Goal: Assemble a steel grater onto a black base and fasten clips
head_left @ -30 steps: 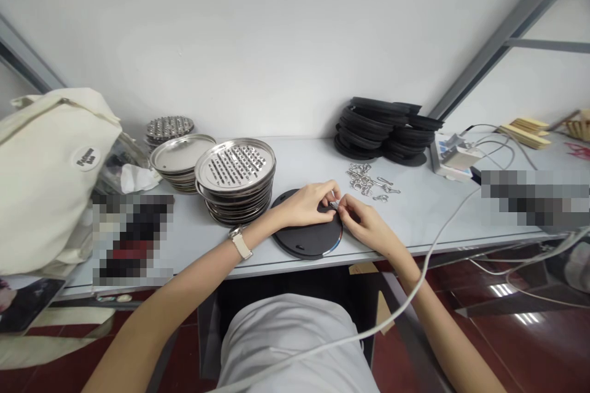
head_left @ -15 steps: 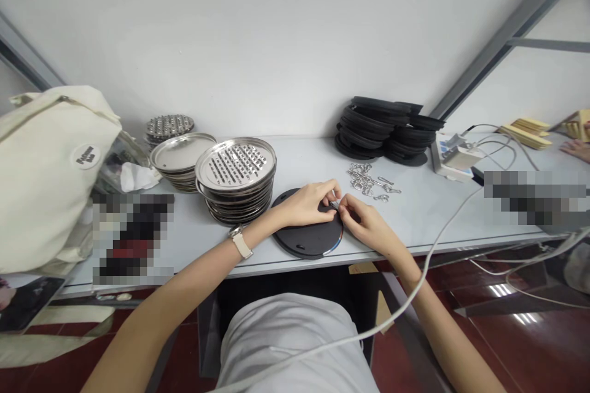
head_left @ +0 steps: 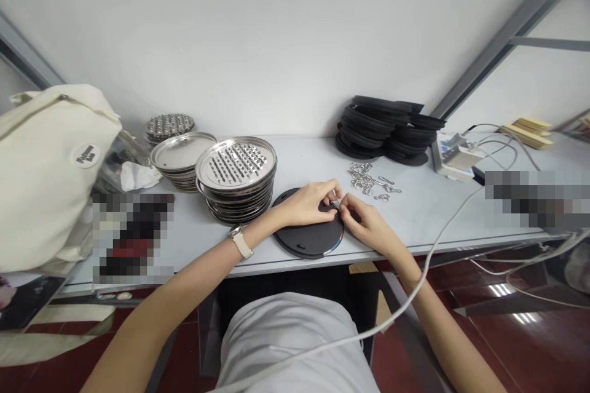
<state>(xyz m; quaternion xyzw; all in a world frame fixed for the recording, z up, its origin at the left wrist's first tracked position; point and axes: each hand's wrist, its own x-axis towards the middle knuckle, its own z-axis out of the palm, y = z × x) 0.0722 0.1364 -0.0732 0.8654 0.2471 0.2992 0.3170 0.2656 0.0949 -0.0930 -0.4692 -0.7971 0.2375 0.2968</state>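
Observation:
A round black disc (head_left: 306, 239) lies on the table in front of me, its lower right rim shiny like metal. My left hand (head_left: 316, 203) rests across the top of it, fingers curled at the upper right edge. Just beyond that edge my right hand (head_left: 362, 221) pinches with thumb and forefinger. Between the fingertips of both hands shows a small shiny metal piece (head_left: 336, 203), mostly covered, so its exact kind is unclear. Behind my hands lies a loose pile of small metal rings and clasps (head_left: 362, 179).
Left of the disc stands a stack of round metal graters (head_left: 239, 165), with a stack of plain-topped metal discs (head_left: 183, 153) behind. Black round parts (head_left: 373, 125) are piled at the back. A power strip (head_left: 454, 159), a white cable (head_left: 431, 251) and a cream bag (head_left: 50, 178) flank the area.
My hands stay almost in place at the disc's edge, with only slight finger movement around the small metal piece. Another person's hand at the far right has left the view.

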